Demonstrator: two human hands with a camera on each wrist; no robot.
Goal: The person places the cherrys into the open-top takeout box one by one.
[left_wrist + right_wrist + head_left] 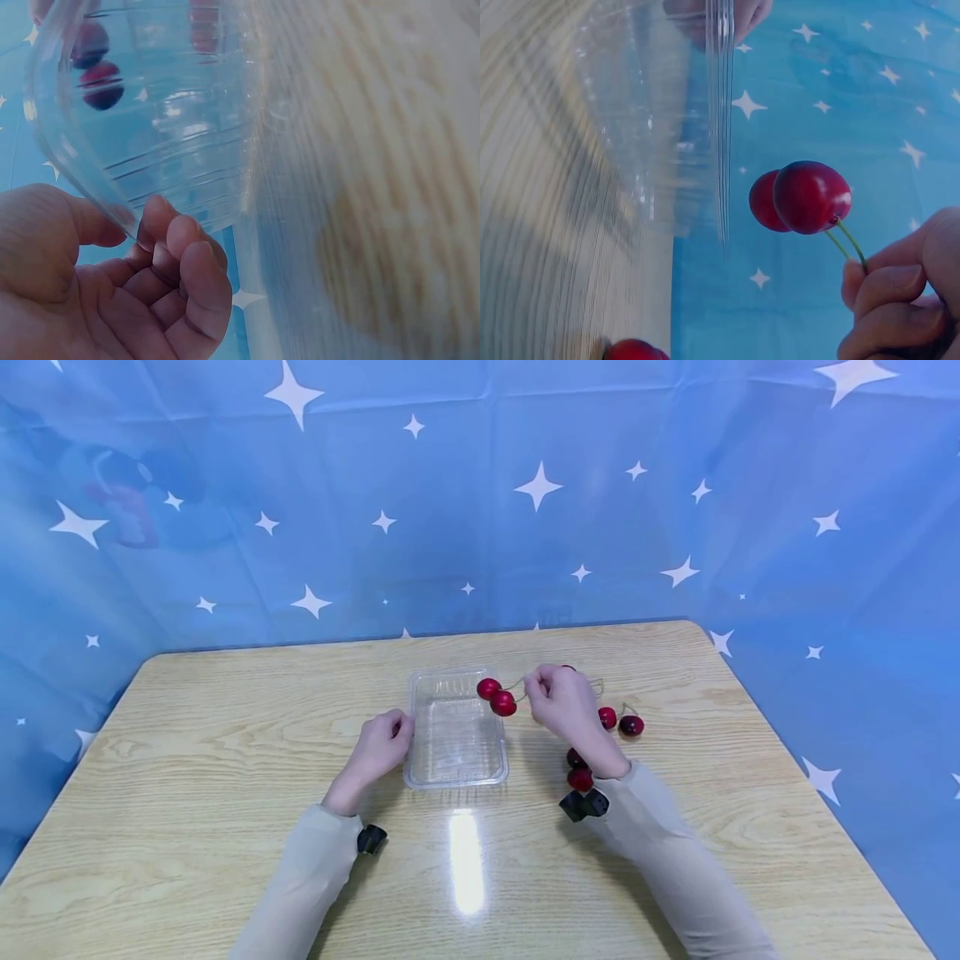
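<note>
A clear plastic container (459,777) stands on the wooden table. At its left rim my left hand (381,739) pinches the edge between thumb and curled fingers, as the left wrist view also shows. My right hand (558,697) grips the green stems of two red cherries (502,702) between thumb and fingertips. In the head view the pair hangs at the container's upper right rim; in the right wrist view the cherries (811,197) are apart from the container wall (682,150). I see no fruit inside the container.
Several more cherries lie on the table (225,793) right of the container, among them a dark one (632,725) and a red one (580,779) close to my right forearm. My right hand partly hides others. A blue star-patterned cloth (480,527) hangs behind the table's far edge.
</note>
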